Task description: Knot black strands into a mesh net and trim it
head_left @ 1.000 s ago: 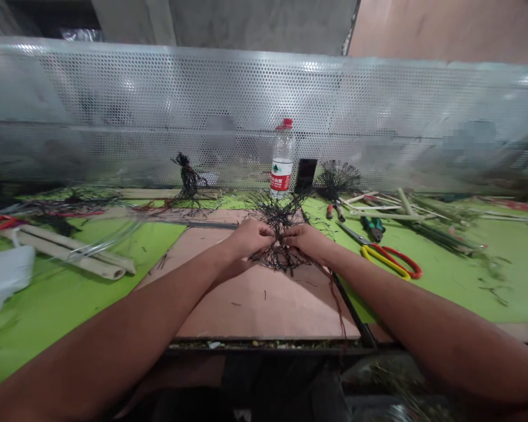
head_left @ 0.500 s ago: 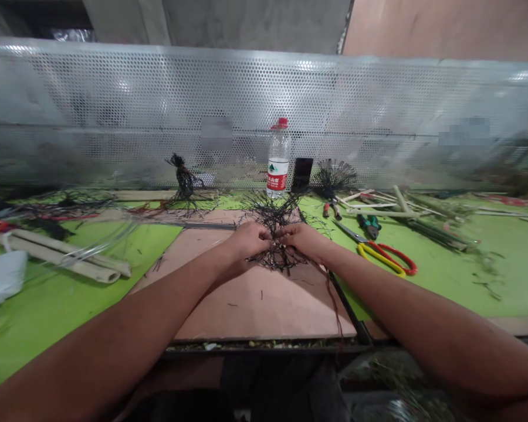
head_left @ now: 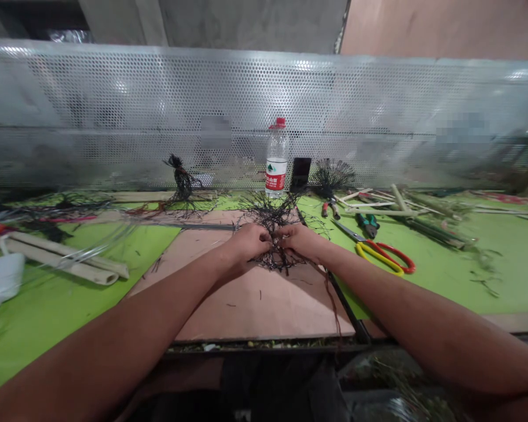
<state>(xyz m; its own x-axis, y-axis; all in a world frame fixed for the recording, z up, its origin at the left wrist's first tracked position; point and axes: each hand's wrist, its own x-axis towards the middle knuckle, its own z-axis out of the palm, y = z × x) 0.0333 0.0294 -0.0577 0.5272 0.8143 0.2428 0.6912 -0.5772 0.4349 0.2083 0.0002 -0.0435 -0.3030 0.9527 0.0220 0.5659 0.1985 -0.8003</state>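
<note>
While pinching a wiry black tangle (head_left: 270, 217) just over the middle of the board (head_left: 246, 310), both hands almost knuckle to knuckle, hardly any gap. Grip pretty much closed on both sides: left hand (head_left: 246, 243) curled around the strands, right hand (head_left: 301, 241) the same. Exactly which strands in which hand? No telling from this angle. Whether the tangle touches the board, also no telling. Loose ends sticking up past the knuckles, more bunched below, plus a few long reddish-brown ones trailing past the board's right edge.

Just beyond the board's far edge: a bottle (head_left: 276, 161) with a red cap, a black phone-like slab (head_left: 300, 174) right beside it, then a fanned-out wire bundle (head_left: 333, 179). Farther back, a perforated metal screen (head_left: 264, 99) along the whole bench. Off the board's right side, on a green mat (head_left: 488, 281): scissors (head_left: 385, 258) with yellow-and-red handles, green-handled pliers (head_left: 366, 225), red-handled pliers (head_left: 330, 208), and a heap of bamboo strips (head_left: 400, 211). Off the left side: bamboo tubes (head_left: 61, 261) and a white bag (head_left: 0, 278).
</note>
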